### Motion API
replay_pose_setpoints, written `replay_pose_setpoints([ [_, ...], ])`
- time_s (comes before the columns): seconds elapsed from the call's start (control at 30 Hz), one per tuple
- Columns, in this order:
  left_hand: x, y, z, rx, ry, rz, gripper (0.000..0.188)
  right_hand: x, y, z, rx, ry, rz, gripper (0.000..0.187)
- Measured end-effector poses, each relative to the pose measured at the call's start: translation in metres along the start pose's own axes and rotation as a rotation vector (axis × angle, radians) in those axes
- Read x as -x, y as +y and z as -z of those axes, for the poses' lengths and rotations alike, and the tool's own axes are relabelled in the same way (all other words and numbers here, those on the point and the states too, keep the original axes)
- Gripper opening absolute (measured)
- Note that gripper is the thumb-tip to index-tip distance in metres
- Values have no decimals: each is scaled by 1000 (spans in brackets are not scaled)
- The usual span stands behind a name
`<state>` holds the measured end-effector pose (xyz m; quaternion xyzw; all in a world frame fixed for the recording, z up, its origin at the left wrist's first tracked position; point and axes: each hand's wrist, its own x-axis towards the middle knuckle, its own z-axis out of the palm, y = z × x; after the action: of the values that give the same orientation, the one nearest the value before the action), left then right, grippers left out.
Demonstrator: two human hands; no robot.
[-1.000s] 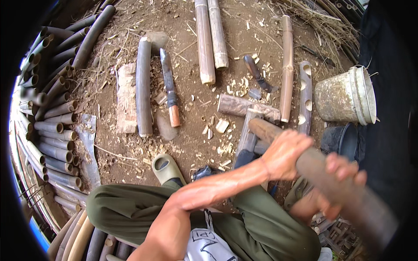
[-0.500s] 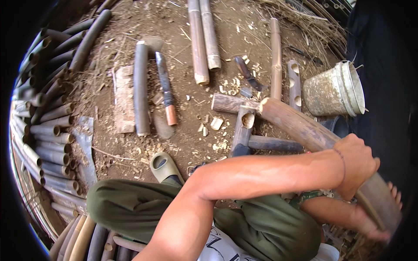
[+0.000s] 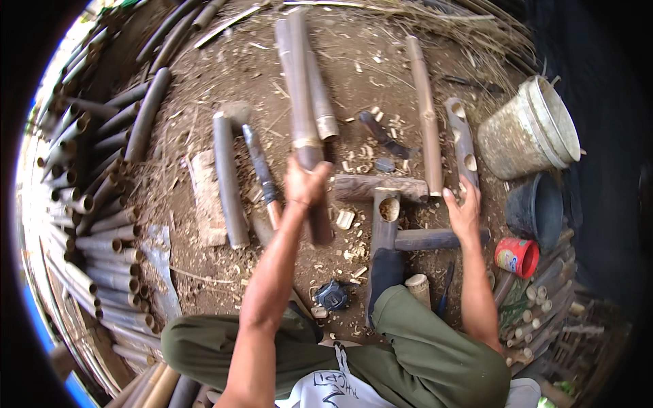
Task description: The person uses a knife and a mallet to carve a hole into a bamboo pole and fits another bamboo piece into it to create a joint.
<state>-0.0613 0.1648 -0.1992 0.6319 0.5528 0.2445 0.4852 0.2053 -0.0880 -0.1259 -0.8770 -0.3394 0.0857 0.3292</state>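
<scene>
Holding a long dark-brown bamboo tube (image 3: 304,122) in the left hand (image 3: 309,183), with fingers wrapped around its nearer part. Lies left of centre, with a long axis running far to near, a far end leaning slightly left and a near end showing past the fist. Too blurred to tell whether resting on the brown earth ground (image 3: 371,75) or lifted just above it. Overlaps, in this view, a paler bamboo tube (image 3: 323,112) of similar slant. Well apart to the right, the right hand (image 3: 466,211), seemingly empty, with thumb and fingers spread wide. Just beside the near ends of a slender brown bamboo pole (image 3: 423,109) on the thumb side and a grey-brown bamboo tube with scooped round holes (image 3: 462,139) at the fingers; cannot tell whether touching either. Between the hands, a short rough brown log (image 3: 367,188), set left to right, crosswise to the held tube. Nearer to the held tube by far: the left hand, already closed around it.
</scene>
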Motion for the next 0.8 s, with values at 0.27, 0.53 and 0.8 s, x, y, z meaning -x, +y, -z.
replay_pose_setpoints([
  [0.27, -81, -45, 35, -411, 246, -428, 71, 84, 172, -24, -918, 336, -1186, 85],
  [0.53, 103, -33, -62, -263, -549, 186, 76, 77, 188, 5, -1237, 509, -1065, 64],
  [0.8, 219, -33, -65, 822, -696, 613, 91, 108, 16, 49, -852, 573, -298, 71],
])
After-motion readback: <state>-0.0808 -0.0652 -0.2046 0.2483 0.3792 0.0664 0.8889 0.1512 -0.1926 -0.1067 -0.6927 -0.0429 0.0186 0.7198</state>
